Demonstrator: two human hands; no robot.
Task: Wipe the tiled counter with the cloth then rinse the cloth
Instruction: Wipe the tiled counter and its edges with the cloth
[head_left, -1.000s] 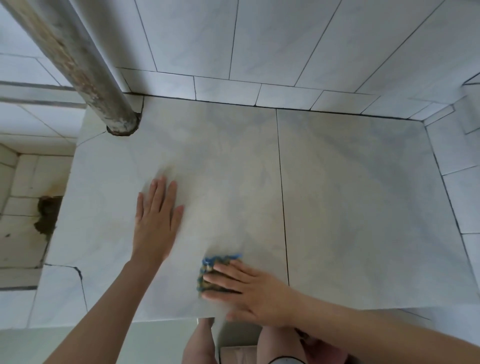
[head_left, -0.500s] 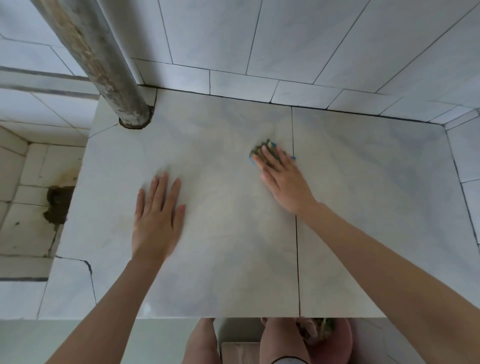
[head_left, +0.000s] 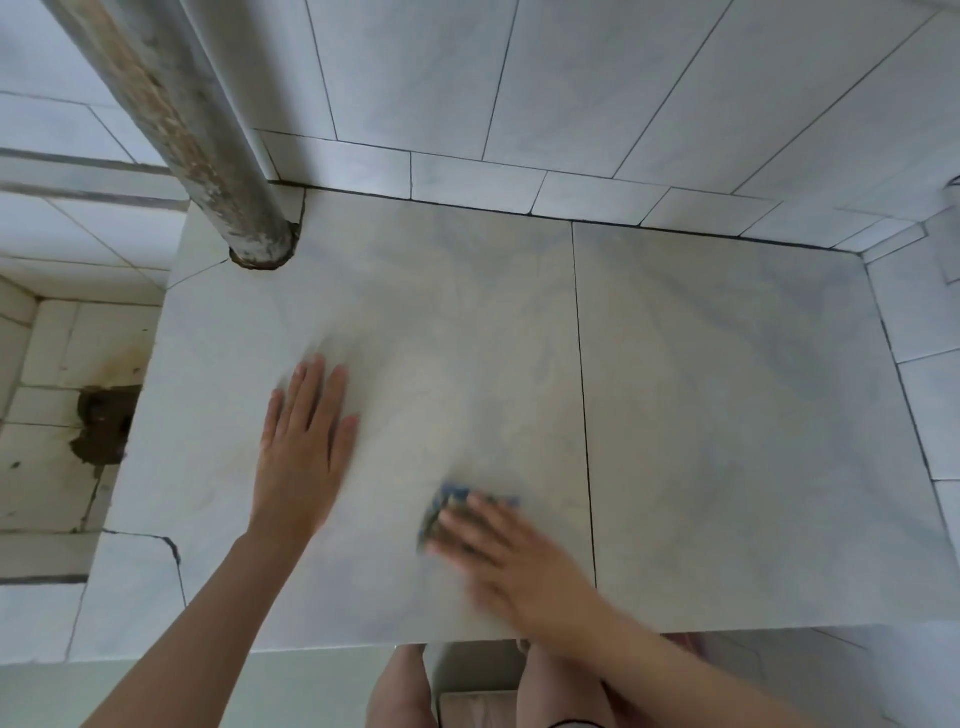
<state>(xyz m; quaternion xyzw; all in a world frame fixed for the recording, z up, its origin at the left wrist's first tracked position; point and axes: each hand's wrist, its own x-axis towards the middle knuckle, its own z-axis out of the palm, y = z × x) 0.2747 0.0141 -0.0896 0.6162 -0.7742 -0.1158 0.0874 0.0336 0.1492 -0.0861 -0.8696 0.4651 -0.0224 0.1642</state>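
Note:
The tiled counter (head_left: 727, 415) is pale grey marble-look tile with a dark grout line down its middle. A small blue and green cloth (head_left: 451, 500) lies near the front edge, left of that grout line. My right hand (head_left: 514, 561) presses flat on the cloth and covers most of it; the hand is motion-blurred. My left hand (head_left: 304, 452) rests palm down on the left tile, fingers slightly spread, holding nothing.
A stained grey pipe (head_left: 197, 145) rises from the counter's back left corner. Tiled walls close the back and right sides. At the left the counter drops to a lower dirty tiled floor with a dark hole (head_left: 104, 423). My bare legs (head_left: 405, 691) show below the front edge.
My right hand has swept the cloth from the middle back of the counter down to the front edge. The left hand has stayed in place.

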